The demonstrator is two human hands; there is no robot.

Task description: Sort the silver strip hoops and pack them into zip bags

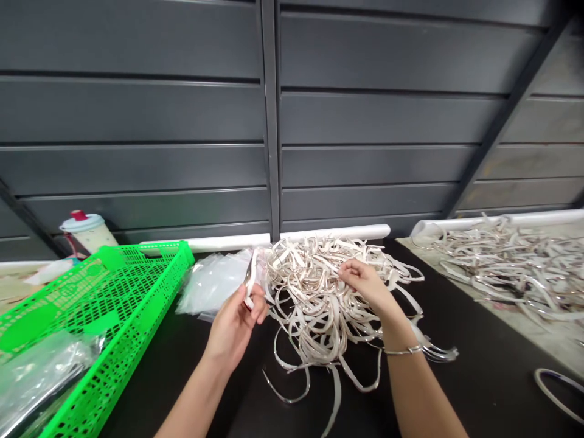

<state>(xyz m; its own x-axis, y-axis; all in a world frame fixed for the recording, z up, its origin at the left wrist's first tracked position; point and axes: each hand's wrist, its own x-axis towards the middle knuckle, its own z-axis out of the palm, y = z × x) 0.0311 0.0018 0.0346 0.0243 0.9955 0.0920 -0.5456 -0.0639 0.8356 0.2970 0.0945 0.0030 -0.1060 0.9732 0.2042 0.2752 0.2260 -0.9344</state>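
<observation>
A tangled heap of narrow white strips with shiny silvery edges (pixel 319 304) lies on the black table in front of me. My left hand (pixel 239 322) is raised at the heap's left side, its fingers closed on a white strip (pixel 252 274) that sticks up from the grip. Over the right part of the heap is my right hand (pixel 365 283), with thumb and fingers pinched together at a strip among the others. The tips of those fingers partly hide what they grip. Several loose strip ends trail from the heap toward me.
Clear plastic bags (pixel 210 283) lie left of the heap. A green mesh basket (pixel 155 304) with plastic-wrapped items stands at the left, a lidded cup (pixel 91 231) behind it. More strips (pixel 524 267) are piled at the right. White rolls (pixel 337 232) lie along the grey panelled wall.
</observation>
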